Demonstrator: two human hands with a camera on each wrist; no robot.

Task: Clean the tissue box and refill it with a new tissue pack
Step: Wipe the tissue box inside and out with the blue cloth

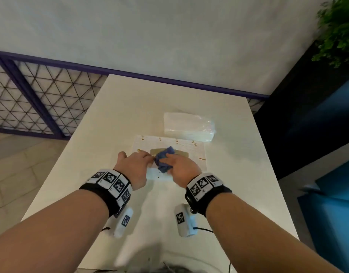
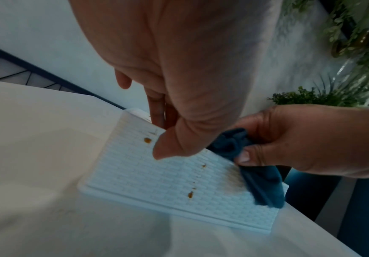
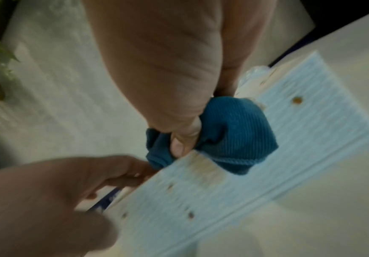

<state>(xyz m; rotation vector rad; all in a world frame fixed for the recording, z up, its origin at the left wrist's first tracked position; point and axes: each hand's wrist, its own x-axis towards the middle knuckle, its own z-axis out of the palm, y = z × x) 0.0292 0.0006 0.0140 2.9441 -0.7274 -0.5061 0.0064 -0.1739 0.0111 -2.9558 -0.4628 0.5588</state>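
You are in the cleaning step. Your right hand (image 1: 180, 168) fingers grip the bunched blue cloth (image 1: 164, 159) on the tissue box (image 1: 191, 152), mid-tabletop (image 1: 238, 174). Your left hand (image 1: 133, 166) steadies its left end, fingers extended. Brown spots (image 2: 147, 140) remain; wipe them before taking the tissue pack (image 1: 188, 126) just beyond.

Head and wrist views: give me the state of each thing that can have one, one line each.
Tissue box: flat on the table, brown spots on its woven top.
Cloth: bunched, pressed on the box top.
Tissue pack: wrapped, lying beyond the box.
Right hand: grips the cloth.
Left hand: fingers on the box's left end, steadying it.
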